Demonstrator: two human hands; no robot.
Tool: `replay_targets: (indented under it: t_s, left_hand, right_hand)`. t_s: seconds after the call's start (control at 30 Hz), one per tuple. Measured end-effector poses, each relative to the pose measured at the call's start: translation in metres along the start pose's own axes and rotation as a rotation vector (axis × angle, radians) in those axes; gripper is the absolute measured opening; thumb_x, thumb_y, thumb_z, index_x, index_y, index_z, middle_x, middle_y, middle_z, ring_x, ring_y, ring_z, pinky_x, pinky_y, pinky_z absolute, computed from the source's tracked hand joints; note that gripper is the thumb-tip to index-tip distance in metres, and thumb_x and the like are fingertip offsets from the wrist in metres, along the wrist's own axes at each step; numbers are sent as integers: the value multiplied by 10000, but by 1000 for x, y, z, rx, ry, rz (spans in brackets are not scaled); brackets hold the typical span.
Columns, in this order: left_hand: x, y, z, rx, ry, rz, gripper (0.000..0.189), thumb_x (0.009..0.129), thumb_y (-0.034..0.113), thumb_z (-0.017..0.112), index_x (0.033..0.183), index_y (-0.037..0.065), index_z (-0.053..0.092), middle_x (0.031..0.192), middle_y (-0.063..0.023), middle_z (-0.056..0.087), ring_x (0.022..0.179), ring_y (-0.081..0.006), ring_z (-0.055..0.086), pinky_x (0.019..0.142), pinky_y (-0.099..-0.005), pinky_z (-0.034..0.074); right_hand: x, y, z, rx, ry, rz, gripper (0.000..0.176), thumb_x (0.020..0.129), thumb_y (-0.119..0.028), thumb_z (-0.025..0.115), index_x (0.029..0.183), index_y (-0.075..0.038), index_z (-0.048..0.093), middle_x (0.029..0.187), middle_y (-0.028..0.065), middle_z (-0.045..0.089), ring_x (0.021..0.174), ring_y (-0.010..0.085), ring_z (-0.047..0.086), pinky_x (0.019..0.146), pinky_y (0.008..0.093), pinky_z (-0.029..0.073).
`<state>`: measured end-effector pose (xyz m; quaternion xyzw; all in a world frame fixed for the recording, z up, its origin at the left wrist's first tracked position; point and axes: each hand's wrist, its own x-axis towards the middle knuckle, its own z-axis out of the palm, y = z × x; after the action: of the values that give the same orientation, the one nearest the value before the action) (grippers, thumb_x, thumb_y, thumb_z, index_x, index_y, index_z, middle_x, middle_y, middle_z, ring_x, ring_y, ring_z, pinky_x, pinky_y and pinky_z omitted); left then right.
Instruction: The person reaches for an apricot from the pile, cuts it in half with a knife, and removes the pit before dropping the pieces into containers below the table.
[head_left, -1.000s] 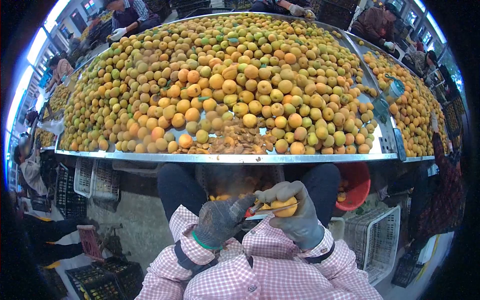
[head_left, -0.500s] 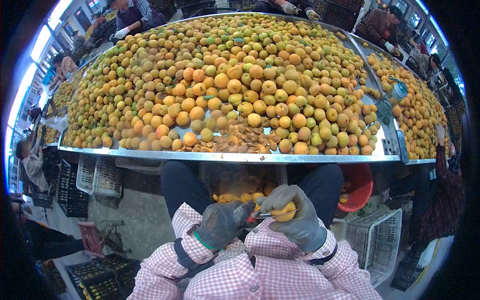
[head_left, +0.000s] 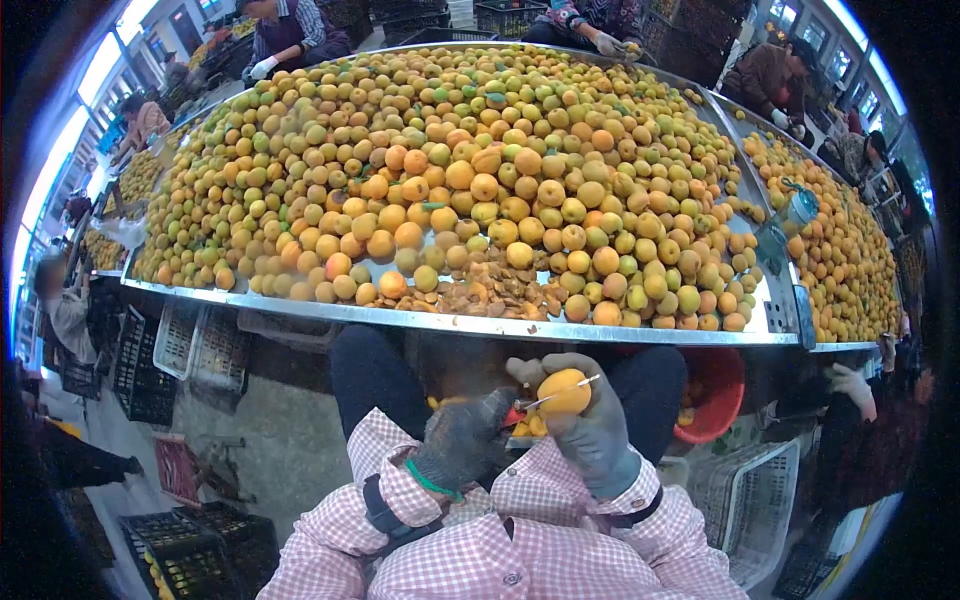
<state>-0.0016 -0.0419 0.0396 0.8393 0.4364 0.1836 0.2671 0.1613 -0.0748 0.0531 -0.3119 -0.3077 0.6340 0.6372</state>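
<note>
My left hand [head_left: 463, 437], in a dark grey knit glove with a green cuff, is closed around a small knife [head_left: 516, 413] with a red handle. Its thin blade points right and meets the yellow-orange apricot [head_left: 566, 391], with the tip showing beyond the fruit's far side. That apricot is gripped by my right hand [head_left: 594, 445] in a grey coated glove, fingers curled about it. Below the hands, partly hidden, several apricot pieces [head_left: 530, 427] lie between my knees.
A metal-edged table [head_left: 450, 321] heaped with apricots [head_left: 420, 180] stands ahead, brown pits [head_left: 490, 290] near its front edge. A red bucket [head_left: 722, 395] and white crate [head_left: 765, 510] are at right; black crates [head_left: 200, 555] at left. Co-workers sit around.
The apricot in my right hand has risen slightly and turned, and the blade now slants up across it. My right fingers have shifted around the fruit. The view has tilted a little.
</note>
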Motion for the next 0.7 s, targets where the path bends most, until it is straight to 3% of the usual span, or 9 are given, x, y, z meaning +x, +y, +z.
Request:
replay_targets:
  t_s: [0.13, 0.23, 0.33, 0.37, 0.47, 0.53, 0.6, 0.63, 0.7]
  left_hand:
    - [9, 7, -14, -10, -66, -72, 363, 758, 165, 641, 1105, 81, 574, 745, -170, 630, 704, -350, 634, 602, -432, 495]
    - [5, 6, -11, -102, -21, -52, 307, 786, 196, 624, 1066, 87, 558, 742, -178, 630, 704, -366, 633, 590, -456, 488]
    - [1, 9, -1, -182, 25, -77, 276, 799, 215, 613, 1036, 96, 537, 735, -183, 629, 696, -379, 630, 579, -475, 481]
    - [1, 11, 0, -187, -4, -124, 282, 801, 210, 613, 1045, 96, 530, 737, -186, 629, 699, -380, 630, 583, -472, 482]
    - [8, 16, -14, -39, -114, -229, 283, 819, 205, 614, 1053, 60, 549, 786, -186, 636, 743, -367, 632, 624, -448, 496]
    - [10, 5, -17, -52, -102, -158, 295, 828, 220, 606, 1066, 59, 542, 778, -194, 633, 739, -375, 630, 622, -452, 496]
    - [10, -2, -14, -65, -86, -80, 308, 836, 235, 599, 1079, 58, 536, 769, -203, 630, 735, -382, 628, 619, -456, 495]
    - [8, -2, -8, -85, -32, -79, 313, 838, 249, 598, 1081, 63, 535, 763, -207, 627, 730, -385, 626, 611, -459, 493]
    - [8, 5, -3, -108, 26, -79, 318, 839, 262, 596, 1083, 68, 534, 757, -211, 625, 725, -387, 624, 603, -462, 490]
  right_hand:
    - [8, 6, -3, 110, -41, -41, 509, 732, -84, 733, 1164, -20, 471, 1138, 112, 561, 1035, 188, 558, 909, 312, 459]
    - [8, -13, -1, -347, -49, 3, 504, 799, -286, 698, 1153, -6, 472, 1124, 122, 578, 1034, 196, 565, 896, 326, 463]
    - [9, 8, -1, -194, -31, -181, 519, 832, -369, 642, 1157, -7, 463, 1126, 118, 578, 1034, 191, 565, 895, 321, 463]
    - [7, 12, 10, -9, 29, -134, 559, 838, -412, 611, 1180, -3, 444, 1119, 118, 576, 1025, 185, 565, 884, 310, 465]
    - [9, 18, 8, -74, 31, -113, 610, 832, -458, 581, 1206, -3, 424, 1108, 109, 568, 1013, 176, 564, 871, 295, 468]
    - [10, 11, -9, -119, -30, -42, 573, 838, -377, 629, 1224, -5, 425, 1101, 96, 560, 993, 168, 569, 862, 284, 468]
    - [13, -5, -5, -348, -7, 11, 530, 831, -267, 669, 1227, -6, 432, 1102, 86, 558, 980, 167, 576, 866, 282, 466]
    - [12, -6, -5, -306, -7, 10, 496, 814, -99, 677, 1242, -11, 443, 1137, 102, 556, 1001, 172, 564, 878, 300, 475]
    - [13, 6, -7, -176, 1, -37, 497, 809, -74, 671, 1245, -12, 441, 1143, 95, 552, 1005, 167, 562, 874, 294, 476]
